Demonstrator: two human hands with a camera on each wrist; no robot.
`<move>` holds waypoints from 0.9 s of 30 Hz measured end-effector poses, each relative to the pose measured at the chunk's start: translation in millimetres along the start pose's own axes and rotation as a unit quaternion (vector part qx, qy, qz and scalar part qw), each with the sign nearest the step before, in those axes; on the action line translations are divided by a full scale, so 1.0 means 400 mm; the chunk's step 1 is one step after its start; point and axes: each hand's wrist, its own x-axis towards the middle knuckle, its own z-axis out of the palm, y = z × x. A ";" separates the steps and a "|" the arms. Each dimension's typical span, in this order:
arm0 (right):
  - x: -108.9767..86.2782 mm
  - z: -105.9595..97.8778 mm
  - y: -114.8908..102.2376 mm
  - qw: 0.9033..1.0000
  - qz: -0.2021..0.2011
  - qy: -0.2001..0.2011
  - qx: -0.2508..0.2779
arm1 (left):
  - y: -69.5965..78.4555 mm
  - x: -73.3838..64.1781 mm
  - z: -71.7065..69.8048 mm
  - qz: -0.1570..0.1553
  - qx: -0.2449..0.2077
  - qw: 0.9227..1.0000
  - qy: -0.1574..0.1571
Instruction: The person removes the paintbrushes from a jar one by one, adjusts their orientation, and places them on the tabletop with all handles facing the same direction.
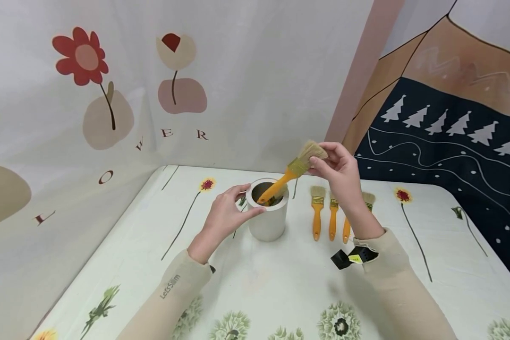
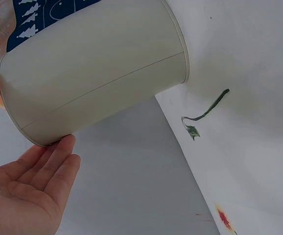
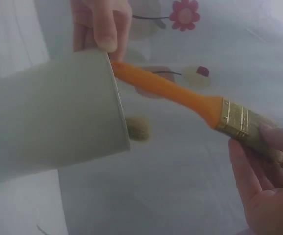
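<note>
My right hand [image 1: 342, 172] pinches a paintbrush [image 1: 284, 182] by its pale bristles, above the right side of a white cylindrical container [image 1: 268, 226]. The brush's orange handle slants down to the left, its end at the container's mouth. My left hand [image 1: 225, 210] holds the container by the rim, thumb at the front and fingers round the left side. Another brush's bristles [image 3: 139, 128] stick out just past the rim in the right wrist view; the rest of it is hidden inside. In the left wrist view the left fingertips [image 2: 68, 142] touch the container's rim edge.
Right of the container, three paintbrushes lie on the table, among them a wide one [image 1: 317, 212] and a narrower one [image 1: 333, 217]; my right arm partly covers the third. The white tablecloth [image 1: 259, 278] has printed flowers. A printed curtain [image 1: 255, 85] hangs behind the table.
</note>
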 end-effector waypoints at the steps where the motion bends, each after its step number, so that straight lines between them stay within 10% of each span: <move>1: 0.000 -0.006 -0.001 1.000 -0.001 0.007 0.005 | 0.000 0.000 0.000 0.001 0.000 1.000 0.000; 27: -0.003 -0.143 -0.034 0.993 0.029 0.113 0.009 | -0.002 0.002 0.002 -0.004 0.002 1.000 0.002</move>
